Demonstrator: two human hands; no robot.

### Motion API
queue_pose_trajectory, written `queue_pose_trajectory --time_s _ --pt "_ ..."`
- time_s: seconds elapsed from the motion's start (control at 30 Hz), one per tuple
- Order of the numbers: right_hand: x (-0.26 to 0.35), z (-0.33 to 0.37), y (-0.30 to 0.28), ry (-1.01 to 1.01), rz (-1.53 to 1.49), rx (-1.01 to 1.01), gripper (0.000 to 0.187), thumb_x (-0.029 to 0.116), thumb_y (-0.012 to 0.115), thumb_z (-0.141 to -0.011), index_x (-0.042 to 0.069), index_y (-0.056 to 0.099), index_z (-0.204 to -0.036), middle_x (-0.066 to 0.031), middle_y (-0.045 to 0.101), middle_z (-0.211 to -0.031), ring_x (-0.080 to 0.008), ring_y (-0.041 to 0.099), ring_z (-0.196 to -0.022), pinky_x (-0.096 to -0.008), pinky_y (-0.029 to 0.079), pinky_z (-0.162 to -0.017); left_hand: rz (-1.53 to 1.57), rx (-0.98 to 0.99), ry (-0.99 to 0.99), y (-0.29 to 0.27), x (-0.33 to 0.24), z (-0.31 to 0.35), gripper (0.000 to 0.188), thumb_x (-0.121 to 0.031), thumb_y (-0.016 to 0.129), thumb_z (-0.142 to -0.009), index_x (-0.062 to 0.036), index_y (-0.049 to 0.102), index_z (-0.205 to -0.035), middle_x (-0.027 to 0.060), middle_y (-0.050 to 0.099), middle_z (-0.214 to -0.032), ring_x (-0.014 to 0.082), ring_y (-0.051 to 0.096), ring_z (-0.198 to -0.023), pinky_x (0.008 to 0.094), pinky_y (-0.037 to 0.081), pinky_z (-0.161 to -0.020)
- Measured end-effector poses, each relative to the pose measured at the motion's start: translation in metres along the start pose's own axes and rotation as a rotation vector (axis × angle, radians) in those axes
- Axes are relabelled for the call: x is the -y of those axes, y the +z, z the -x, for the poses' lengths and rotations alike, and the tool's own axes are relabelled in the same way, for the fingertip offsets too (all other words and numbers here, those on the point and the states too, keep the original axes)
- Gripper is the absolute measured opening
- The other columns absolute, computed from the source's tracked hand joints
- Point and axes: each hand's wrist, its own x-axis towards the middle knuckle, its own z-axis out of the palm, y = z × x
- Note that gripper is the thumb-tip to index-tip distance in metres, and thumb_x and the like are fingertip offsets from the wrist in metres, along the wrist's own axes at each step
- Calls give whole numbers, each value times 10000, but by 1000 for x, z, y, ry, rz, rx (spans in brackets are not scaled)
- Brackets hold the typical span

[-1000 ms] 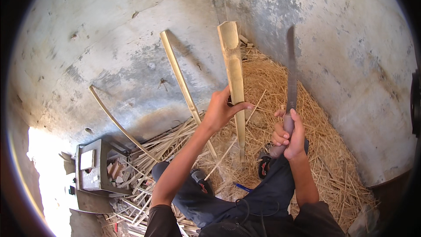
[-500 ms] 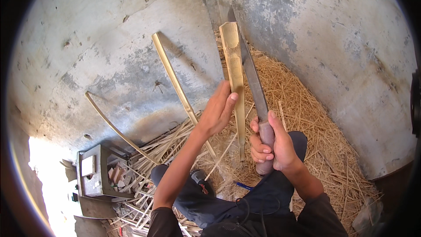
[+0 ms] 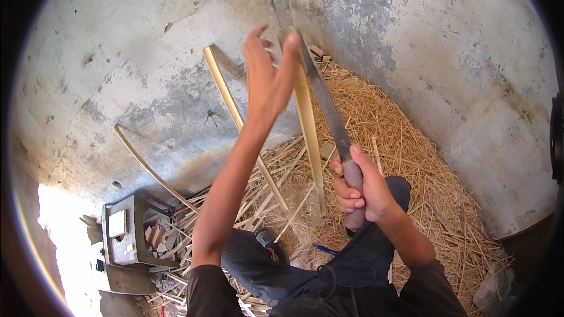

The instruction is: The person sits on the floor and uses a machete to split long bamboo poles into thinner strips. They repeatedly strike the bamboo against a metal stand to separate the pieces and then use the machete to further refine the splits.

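A split bamboo piece stands tilted between my hands. Its lower end reaches down to the litter on the floor. My left hand is raised at its upper end, fingers spread and slightly blurred. The thumb covers part of the bamboo's top; whether it touches, I cannot tell. In my right hand is a long knife with a dark blade, its fingers wrapped round the thick handle. The blade lies along the bamboo's right side, its tip up near the top end.
Two more bamboo strips lean on the left wall: a straight one and a thin curved one. Shavings cover the floor. A grey box-like stand with scraps is at left. A blue pen-like thing lies between my legs.
My left hand has moved up from the bamboo's middle to its upper end, fingers spreading. The bamboo's top and the knife blade have swung slightly left. My right hand keeps its grip.
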Motion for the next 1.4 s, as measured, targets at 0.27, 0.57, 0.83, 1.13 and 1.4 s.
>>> queue_pose_trajectory --time_s 0.27,0.57,0.83,1.13,1.4 --pt "-16 -25 -30 -37 -72 -80 473 604 385 -1059 147 489 -999 66 345 -544 -59 317 -396 -256 337 -463 684 404 -481 36 130 -44 765 -647 469 -1020 30 516 -1372 92 628 -971 210 662 -886 378 572 -842" --pt "-32 -5 -45 0 -42 -147 470 595 363 -1067 143 477 -1003 49 342 -545 -62 308 -406 -253 340 -467 777 239 -177 2 40 -38 455 -447 411 -1102 -36 591 -1178 47 596 -870 176 646 -787 325 554 -779" --pt "-16 -4 4 81 -42 14 481 606 355 -1066 146 487 -1015 43 358 -546 -68 323 -399 -252 345 -460 1009 401 -264 1 -7 -35 323 -366 368 -1113 -83 515 -1061 -25 342 -659 112 334 -546 275 302 -520" --pt "2 -11 13 77 -76 71 490 621 369 -1056 148 484 -1003 43 363 -552 -67 317 -394 -261 361 -461 1040 319 -250 8 -15 -30 154 -213 385 -1057 -124 495 -1117 -35 277 -631 94 285 -515 269 234 -469" --pt "13 -20 25 46 18 -55 495 619 337 -1061 151 458 -957 74 312 -499 -49 278 -343 -251 331 -404 1057 354 -212 9 -17 -27 173 -179 392 -1009 -113 499 -1127 -29 273 -622 95 274 -495 278 220 -452"
